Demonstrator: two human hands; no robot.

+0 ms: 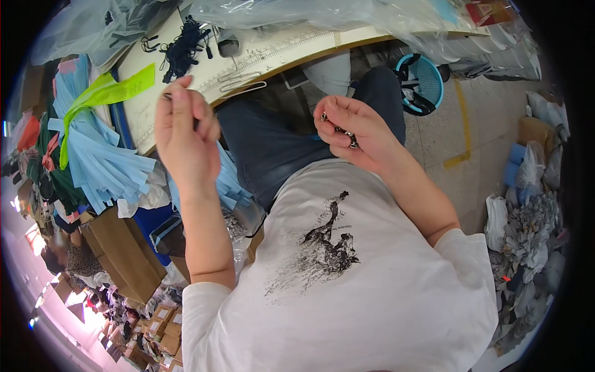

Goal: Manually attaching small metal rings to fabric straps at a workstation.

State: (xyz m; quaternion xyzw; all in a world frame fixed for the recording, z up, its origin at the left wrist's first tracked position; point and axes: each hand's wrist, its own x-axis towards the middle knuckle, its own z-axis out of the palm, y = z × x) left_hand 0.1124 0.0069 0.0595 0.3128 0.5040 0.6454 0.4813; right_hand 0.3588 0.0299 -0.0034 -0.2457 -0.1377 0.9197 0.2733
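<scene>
Above the table's near edge, my left hand (186,118) is closed in a pinch, with a small dark piece just showing at its fingertips; its kind cannot be made out. My right hand (356,131) is curled over my lap around several small shiny dark metal pieces (352,141), which show between its fingers. Beyond my left hand, a bundle of navy cords (185,49) lies on the white table (297,53). Bent wire pieces (243,82) lie at the table's edge, near a small grey rounded object (229,44).
Light blue fabric strips (102,158) and a neon yellow-green strip (108,93) hang at the left. Clear plastic sheeting (310,12) covers the table's far side. A turquoise basket (429,80) stands on the floor. Grey scraps (530,248) are heaped right; a cardboard box (127,254) stands left.
</scene>
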